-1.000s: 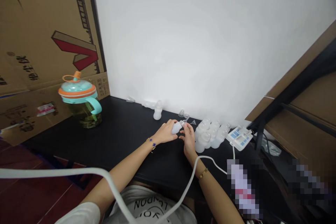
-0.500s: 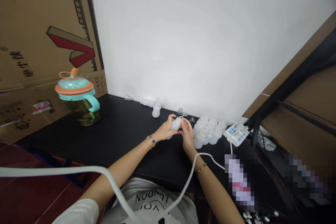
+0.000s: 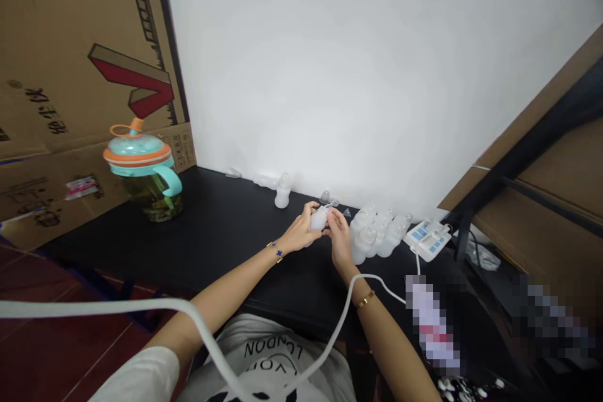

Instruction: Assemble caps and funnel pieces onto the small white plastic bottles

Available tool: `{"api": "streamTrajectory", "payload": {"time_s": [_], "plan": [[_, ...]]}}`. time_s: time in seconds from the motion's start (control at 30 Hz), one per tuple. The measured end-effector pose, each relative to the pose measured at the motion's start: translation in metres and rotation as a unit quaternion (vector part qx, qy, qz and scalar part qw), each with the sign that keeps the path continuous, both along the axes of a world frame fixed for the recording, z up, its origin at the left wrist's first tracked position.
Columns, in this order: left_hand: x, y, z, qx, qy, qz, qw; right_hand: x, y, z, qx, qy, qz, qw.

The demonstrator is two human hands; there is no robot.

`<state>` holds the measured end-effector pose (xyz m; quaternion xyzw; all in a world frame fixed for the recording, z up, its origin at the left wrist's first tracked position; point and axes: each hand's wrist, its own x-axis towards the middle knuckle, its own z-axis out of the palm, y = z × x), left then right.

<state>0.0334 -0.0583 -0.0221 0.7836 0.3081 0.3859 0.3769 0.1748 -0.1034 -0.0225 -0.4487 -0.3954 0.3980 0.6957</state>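
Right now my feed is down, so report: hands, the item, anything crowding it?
Left hand and right hand both grip one small white bottle above the black table. Cluster of white bottles close at right.

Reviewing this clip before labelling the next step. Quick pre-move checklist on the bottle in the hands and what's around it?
1. Left hand grips the small white bottle: ok.
2. Right hand at the bottle's top, fingertips on a small clear piece: ok; whether the piece is seated, cannot tell.
3. Bottle held off the black table: ok.
4. Cluster of white bottles close beside the right hand, easy to knock: not ok.
5. White cable drapes over the right forearm: not ok.
6. Teal cup stands far left, well apart from both hands: ok.
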Motion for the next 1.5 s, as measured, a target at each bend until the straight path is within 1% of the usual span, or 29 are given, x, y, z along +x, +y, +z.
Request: {"api": "streamTrajectory", "payload": {"time_s": [0.17, 0.27, 0.4, 0.5, 0.63, 0.83, 0.97, 1.07, 1.13, 1.2, 1.33, 1.5], "plan": [[0.01, 0.003, -0.014, -0.051, -0.066, -0.028, 0.996, -0.001, 0.001, -0.001, 0.008, 0.003, 0.001, 1.0], [0.014, 0.004, -0.018, -0.071, -0.099, -0.042, 0.992, -0.001, 0.001, -0.001, 0.017, 0.016, 0.013, 1.0], [0.013, 0.003, -0.017, -0.073, -0.1, -0.036, 0.992, 0.0, 0.0, 0.001, 0.023, 0.013, 0.013, 1.0], [0.012, 0.002, -0.017, -0.054, -0.083, -0.036, 0.994, 0.001, -0.001, 0.001, 0.032, 0.02, 0.009, 0.999], [0.012, 0.002, -0.019, -0.038, -0.072, -0.042, 0.996, 0.0, 0.0, -0.001, 0.025, 0.026, 0.018, 0.999], [0.014, 0.002, -0.018, -0.074, -0.105, -0.053, 0.99, -0.002, 0.002, -0.003, 0.025, 0.035, 0.055, 0.998], [0.014, -0.002, -0.014, -0.074, -0.106, -0.034, 0.991, -0.001, 0.002, -0.003, 0.033, 0.051, 0.069, 0.996], [0.013, -0.005, -0.012, -0.049, -0.085, -0.014, 0.995, 0.0, 0.002, -0.005, 0.034, 0.041, 0.061, 0.997], [0.013, -0.007, -0.012, -0.037, -0.079, -0.014, 0.996, 0.001, 0.001, -0.006, 0.043, 0.034, 0.049, 0.997], [0.014, -0.008, -0.012, -0.042, -0.089, -0.022, 0.995, 0.001, 0.001, -0.006, 0.048, 0.035, 0.043, 0.997], [0.016, -0.004, -0.014, -0.066, -0.126, -0.029, 0.989, 0.001, 0.0, -0.003, 0.038, 0.058, 0.053, 0.996], [0.015, 0.0, -0.016, -0.05, -0.121, -0.016, 0.991, 0.002, 0.0, -0.001, 0.031, 0.056, 0.063, 0.996]]}}
